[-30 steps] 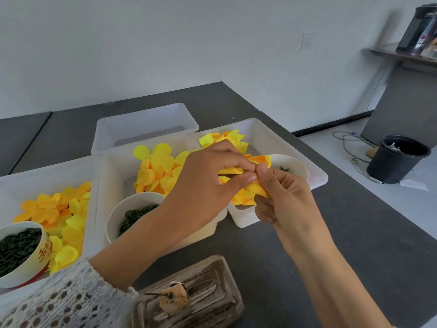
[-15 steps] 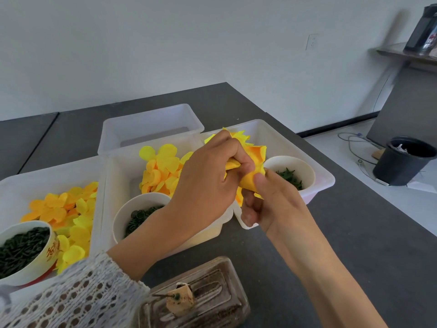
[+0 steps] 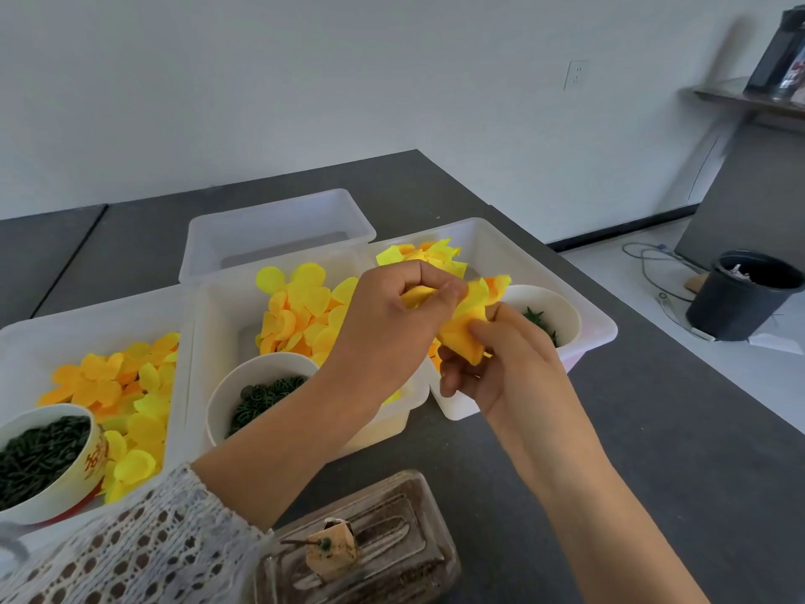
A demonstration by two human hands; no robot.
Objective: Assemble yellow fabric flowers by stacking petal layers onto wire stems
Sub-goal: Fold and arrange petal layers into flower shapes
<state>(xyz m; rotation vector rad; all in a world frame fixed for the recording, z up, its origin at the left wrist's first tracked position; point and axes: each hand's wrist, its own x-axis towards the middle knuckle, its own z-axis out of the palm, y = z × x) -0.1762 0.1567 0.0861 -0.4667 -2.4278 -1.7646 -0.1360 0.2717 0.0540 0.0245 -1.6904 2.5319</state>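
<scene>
Above the right bin [image 3: 603,329], left hand [image 3: 383,329] and right hand [image 3: 505,368] both pinch one petal stack [image 3: 468,331] with curled fingers; uneven pull may tear, misalign or drop layers, and no stem is visible.

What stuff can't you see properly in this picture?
Head view:
- Wire stem: hidden by the petals and both hands, left and right.
- Right bowl: contents partly behind the right hand.
- Left bowl: cut off by the picture's edge.
- Shelf items: blurred.
</scene>
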